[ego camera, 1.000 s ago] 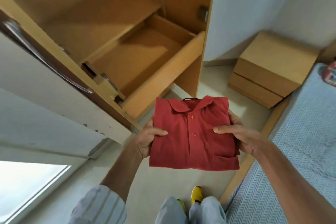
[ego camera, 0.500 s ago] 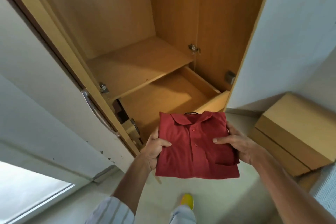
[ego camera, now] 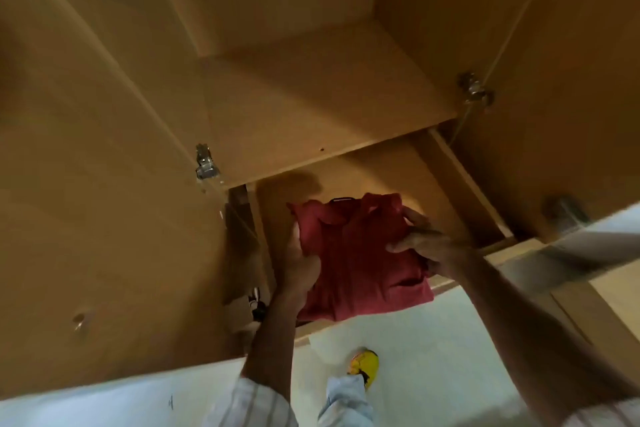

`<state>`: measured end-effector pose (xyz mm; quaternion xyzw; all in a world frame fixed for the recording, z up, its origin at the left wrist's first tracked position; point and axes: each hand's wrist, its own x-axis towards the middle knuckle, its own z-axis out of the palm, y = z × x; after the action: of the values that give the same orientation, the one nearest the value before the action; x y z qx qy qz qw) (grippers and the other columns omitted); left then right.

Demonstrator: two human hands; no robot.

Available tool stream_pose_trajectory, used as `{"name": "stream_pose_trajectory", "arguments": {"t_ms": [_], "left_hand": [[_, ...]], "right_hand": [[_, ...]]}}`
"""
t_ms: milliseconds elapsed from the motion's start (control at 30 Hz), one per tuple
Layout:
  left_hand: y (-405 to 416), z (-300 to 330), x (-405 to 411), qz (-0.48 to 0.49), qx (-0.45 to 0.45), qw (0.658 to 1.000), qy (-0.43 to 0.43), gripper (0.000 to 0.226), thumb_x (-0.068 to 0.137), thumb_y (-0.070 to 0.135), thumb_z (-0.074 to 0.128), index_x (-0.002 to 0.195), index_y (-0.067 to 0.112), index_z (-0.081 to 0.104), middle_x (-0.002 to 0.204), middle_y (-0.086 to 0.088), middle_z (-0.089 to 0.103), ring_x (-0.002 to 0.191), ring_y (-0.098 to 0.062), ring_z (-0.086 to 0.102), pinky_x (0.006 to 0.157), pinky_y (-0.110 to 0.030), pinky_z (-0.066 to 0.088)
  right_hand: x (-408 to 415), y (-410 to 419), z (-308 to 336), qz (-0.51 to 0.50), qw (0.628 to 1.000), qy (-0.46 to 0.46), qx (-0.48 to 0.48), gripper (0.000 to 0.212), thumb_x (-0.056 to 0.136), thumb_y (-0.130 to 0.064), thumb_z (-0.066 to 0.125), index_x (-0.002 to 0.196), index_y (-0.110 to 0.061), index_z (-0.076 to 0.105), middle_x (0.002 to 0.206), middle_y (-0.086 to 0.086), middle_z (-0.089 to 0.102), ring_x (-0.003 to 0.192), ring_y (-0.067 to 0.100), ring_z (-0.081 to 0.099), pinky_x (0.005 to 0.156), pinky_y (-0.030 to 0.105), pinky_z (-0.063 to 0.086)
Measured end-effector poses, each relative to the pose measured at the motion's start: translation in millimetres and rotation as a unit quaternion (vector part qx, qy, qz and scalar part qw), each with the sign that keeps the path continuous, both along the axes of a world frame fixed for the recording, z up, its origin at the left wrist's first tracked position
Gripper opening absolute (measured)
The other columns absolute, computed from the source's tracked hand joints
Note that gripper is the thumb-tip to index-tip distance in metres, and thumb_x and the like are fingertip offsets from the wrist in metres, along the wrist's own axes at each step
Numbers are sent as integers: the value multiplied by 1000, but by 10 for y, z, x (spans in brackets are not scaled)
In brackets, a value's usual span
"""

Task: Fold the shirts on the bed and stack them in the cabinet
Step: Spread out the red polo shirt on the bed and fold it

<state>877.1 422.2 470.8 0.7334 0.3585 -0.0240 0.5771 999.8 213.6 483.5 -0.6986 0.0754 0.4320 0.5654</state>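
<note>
Both forearms reach forward and down into the open wooden cabinet [ego camera: 104, 218], the left hand [ego camera: 299, 265] gripping the left edge of the folded red polo shirt [ego camera: 360, 260] with its thumb pressed on top, the right hand [ego camera: 427, 246] clasping the right edge, thumb likewise laid over the cloth. The shirt hangs level between the two grips, over the pulled-out drawer [ego camera: 460, 184] and just below the bare shelf [ego camera: 311, 107]. Behind the grips lies pale floor [ego camera: 433, 340], with a yellow shoe [ego camera: 363, 362] beneath the shirt's near edge.
</note>
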Motion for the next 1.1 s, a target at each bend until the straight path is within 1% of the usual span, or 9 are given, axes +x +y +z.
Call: {"name": "stream_pose_trajectory", "arguments": {"t_ms": [133,267,400,467,533,667,800,900,1100], "left_hand": [[156,-225,181,52,62,997,-11,87,82,-13,50,157,23,24,153,-3,39,138,-23,42,115,-41,38],[219,-482,168,50,169,976,124,90,92,17,65,160,26,8,151,-12,42,125,-34,53,98,-36,47],[109,-638,37,-32,265,944,195,95,92,19,63,160,28,-4,126,-16,58,95,-31,65,75,-38,55],[62,-642,30,-79,299,921,235,80,95,17,58,158,26,11,133,-16,52,104,-31,64,82,-38,56],[2,-609,48,-101,324,892,299,53,99,18,55,147,12,34,136,-15,51,113,-30,61,94,-37,55],[-99,-575,1,-211,448,807,322,28,93,22,64,119,11,68,138,-14,41,128,-34,39,110,-40,37],[-30,-653,-46,-268,481,775,309,22,92,23,58,110,23,71,134,-8,51,132,-34,32,105,-42,28],[58,-664,-98,-317,494,757,286,24,95,19,45,105,19,67,119,-5,64,137,-32,29,105,-42,23],[80,-590,-109,-343,506,740,282,19,91,17,53,98,16,70,103,-4,72,130,-31,38,105,-42,25]], "right_hand": [[307,325,-337,21,1000,3,22,96,67,8,83,144,-36,47,119,4,71,109,27,67,97,51,54],[352,555,-723,60,998,5,-14,98,70,12,79,148,-33,40,109,4,74,99,22,70,89,42,58],[208,499,-1062,141,985,-31,-96,104,69,7,81,153,-27,31,142,9,54,127,32,52,102,48,49],[186,447,-1113,150,981,-46,-111,102,70,3,84,152,-23,30,149,7,45,133,32,45,96,41,49],[199,422,-1121,177,973,-61,-137,97,69,-1,86,148,-16,32,145,8,48,126,30,49,86,35,49],[247,429,-1139,297,912,-98,-265,76,72,-17,87,135,-9,46,128,10,58,116,31,57,87,37,52],[227,381,-1205,344,866,-119,-342,45,78,-34,78,112,-7,66,103,14,68,99,34,66,86,43,57],[168,390,-1184,317,860,-138,-377,46,78,-38,78,112,-10,65,108,14,69,104,36,66,87,41,56],[121,372,-1135,322,850,-156,-386,46,83,-44,74,114,-13,64,110,12,68,103,34,66,86,43,57]]}}
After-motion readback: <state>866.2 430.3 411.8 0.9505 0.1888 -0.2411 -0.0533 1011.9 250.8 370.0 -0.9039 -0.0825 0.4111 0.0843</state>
